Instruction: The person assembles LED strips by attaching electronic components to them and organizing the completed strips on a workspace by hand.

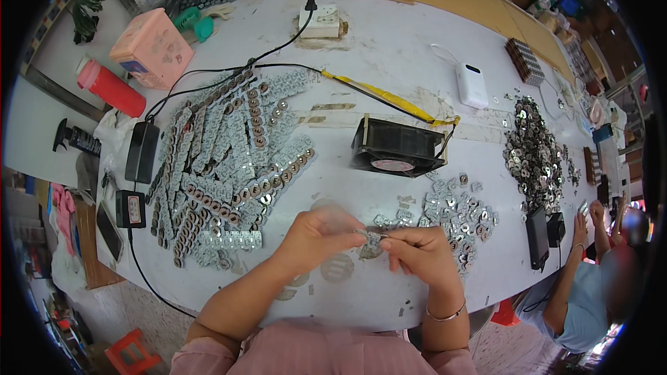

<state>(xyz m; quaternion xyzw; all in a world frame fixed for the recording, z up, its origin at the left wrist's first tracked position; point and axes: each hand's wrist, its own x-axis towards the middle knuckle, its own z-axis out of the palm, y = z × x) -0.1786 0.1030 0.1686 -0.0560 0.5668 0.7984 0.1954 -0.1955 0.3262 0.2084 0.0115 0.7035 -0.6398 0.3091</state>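
In front of my body, both hands meet over the white table [340, 198]. My left hand [321, 237] pinches one side of a small silvery metal part [372, 242] between thumb and fingertips. My right hand [419, 250] grips its other side in a pinch; the fingers partly cover the part, so its full shape is hidden. Just beyond the right hand begins a loose pile of small silvery metal parts [464, 212]. To the left lies a big heap of joined strips of metal parts [233, 167], some with brownish round pieces in them.
A black box fan [397, 147] stands ahead, its yellow-wrapped cable [382, 99] running to a white socket block [319, 22]. Rightward are a dark pile of metal pieces [531, 153], a white power bank [472, 85] and a black phone [537, 238]. A co-worker [577, 305] sits at right.
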